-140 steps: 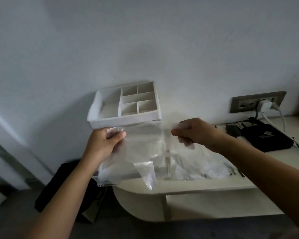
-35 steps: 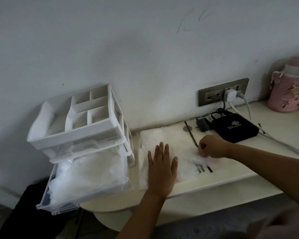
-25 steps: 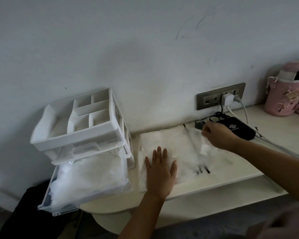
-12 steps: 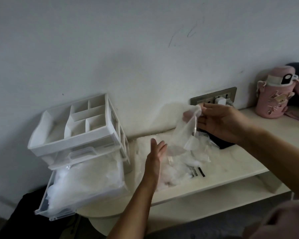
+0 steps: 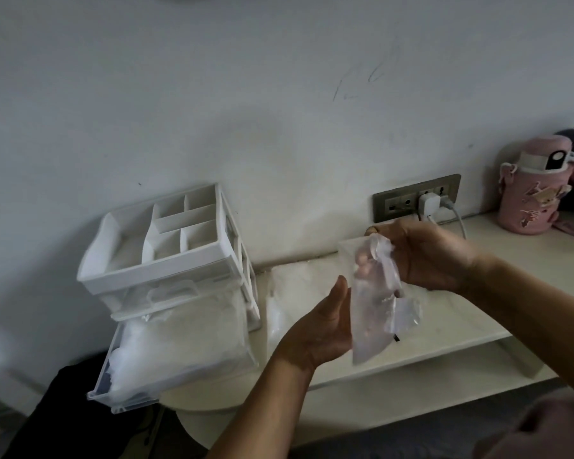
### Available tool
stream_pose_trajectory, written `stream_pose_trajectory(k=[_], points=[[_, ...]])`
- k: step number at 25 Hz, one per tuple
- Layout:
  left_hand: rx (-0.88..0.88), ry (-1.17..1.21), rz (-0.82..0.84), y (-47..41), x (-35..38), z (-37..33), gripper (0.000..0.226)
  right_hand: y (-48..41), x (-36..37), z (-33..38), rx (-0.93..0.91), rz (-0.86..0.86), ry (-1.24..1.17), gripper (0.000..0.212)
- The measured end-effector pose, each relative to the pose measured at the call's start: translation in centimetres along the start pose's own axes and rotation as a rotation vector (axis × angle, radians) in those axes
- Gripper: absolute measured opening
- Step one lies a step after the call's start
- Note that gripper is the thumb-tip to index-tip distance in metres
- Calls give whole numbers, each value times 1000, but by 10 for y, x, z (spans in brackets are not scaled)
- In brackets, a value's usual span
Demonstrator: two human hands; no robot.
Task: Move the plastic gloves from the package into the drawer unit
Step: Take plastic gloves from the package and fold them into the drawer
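Plastic glove (image 5: 371, 313) pinched by right hand (image 5: 426, 260), left hand (image 5: 322, 323) open, above white shelf (image 5: 461, 314).

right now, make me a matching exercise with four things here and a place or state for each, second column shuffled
1 plastic glove
2 drawer
3 pink bottle
4 white charger

a plugged into the wall socket
b pulled open, full of gloves
c hanging from the right hand
d standing far right on the table

Pairs: 1-c, 2-b, 3-d, 4-a
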State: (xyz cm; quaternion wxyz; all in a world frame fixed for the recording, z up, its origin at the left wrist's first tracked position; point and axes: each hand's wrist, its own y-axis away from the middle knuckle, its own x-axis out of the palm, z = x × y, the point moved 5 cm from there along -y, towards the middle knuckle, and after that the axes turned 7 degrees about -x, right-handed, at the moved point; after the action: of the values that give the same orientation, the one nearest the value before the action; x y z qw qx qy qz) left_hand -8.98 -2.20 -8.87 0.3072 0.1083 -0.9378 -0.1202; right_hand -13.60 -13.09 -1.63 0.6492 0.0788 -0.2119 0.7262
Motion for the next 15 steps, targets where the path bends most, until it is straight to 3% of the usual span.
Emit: stream_pose_trajectory(k=[2,6,8,12,15], points=[[40,-45,-79,-3,-2,0,32,1,-1,-2,15,-40,22,31],[224,67,-64,13,-19,-20,18,2,-9,-1,8,-83,-11,11],[256,35,-185,30,-24,-35,14,2,-11,-3,20,-99,-23,9],[265,-323,-390,71,-37,-64,22,2,3,-19,123,-65,183,37],[246,-554,-413,103,-39,-80,36,-10,24,-35,223,-80,438,60]])
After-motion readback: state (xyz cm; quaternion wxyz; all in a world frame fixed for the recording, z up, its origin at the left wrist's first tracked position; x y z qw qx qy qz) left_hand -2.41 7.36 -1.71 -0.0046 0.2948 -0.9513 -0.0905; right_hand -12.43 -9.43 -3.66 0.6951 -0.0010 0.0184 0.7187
